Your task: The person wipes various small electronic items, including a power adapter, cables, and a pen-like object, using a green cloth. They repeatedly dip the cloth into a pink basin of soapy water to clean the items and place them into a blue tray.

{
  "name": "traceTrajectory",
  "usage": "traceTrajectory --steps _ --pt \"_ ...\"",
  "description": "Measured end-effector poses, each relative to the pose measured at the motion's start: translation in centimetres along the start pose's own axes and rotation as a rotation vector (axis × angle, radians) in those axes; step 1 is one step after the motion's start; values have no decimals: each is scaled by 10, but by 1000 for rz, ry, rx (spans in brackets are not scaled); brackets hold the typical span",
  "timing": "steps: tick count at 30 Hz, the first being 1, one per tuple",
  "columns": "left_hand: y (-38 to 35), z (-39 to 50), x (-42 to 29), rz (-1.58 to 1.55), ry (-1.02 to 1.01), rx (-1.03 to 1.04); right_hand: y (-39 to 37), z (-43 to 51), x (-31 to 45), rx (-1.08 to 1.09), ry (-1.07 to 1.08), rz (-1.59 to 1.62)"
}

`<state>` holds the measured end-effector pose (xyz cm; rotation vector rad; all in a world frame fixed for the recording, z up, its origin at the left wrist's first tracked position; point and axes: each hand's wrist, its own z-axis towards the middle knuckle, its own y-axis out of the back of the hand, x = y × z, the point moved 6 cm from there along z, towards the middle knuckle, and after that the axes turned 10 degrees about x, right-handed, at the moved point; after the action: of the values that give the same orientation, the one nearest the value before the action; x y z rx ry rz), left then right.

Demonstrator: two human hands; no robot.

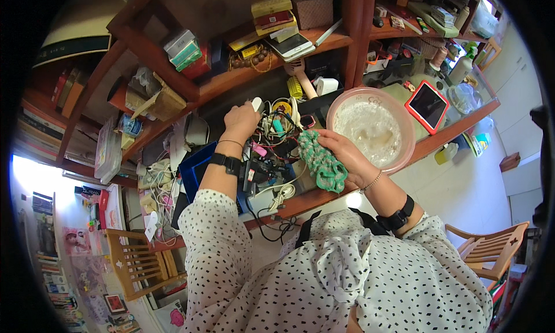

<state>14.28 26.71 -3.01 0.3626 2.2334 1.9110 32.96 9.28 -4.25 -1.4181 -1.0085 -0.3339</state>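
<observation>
My left hand [240, 124] grips a small white object [256, 104], only partly visible, above a heap of tangled cables [277, 120] on the desk. A green and grey knitted cloth [320, 162] is in my right hand [349, 157], bunched up and hanging toward the desk's front edge. Right beside that hand stands a pink plastic basin [408, 146] holding foamy, cloudy water [362, 125]. Below my left wrist lies an open blue box [190, 177], partly hidden by the arm. Small dark electronic parts [264, 175] are piled next to it.
A tablet in a red case [428, 107] and a spray bottle [461, 66] are right of the basin. A shelf above holds a white smartphone [291, 46] and stacked boxes [272, 12]. White cables [162, 203] sprawl at left. Wooden chairs [134, 259] flank me.
</observation>
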Motion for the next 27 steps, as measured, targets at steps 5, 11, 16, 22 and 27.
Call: traceTrajectory --steps 5,11,16,22,27 --pt "17 -32 13 -324 38 -87 0 16 -15 -27 -25 23" --pt "16 -86 26 -1446 -38 73 -8 33 -28 28 -49 82" --pt "12 -147 11 -1961 -189 79 -30 36 -30 74 -32 -105" --pt "-9 -193 -11 -2080 -190 43 -62 42 -36 194 -28 -211" --pt "-33 -227 3 -1900 6 148 -73 43 -43 257 -82 -356"
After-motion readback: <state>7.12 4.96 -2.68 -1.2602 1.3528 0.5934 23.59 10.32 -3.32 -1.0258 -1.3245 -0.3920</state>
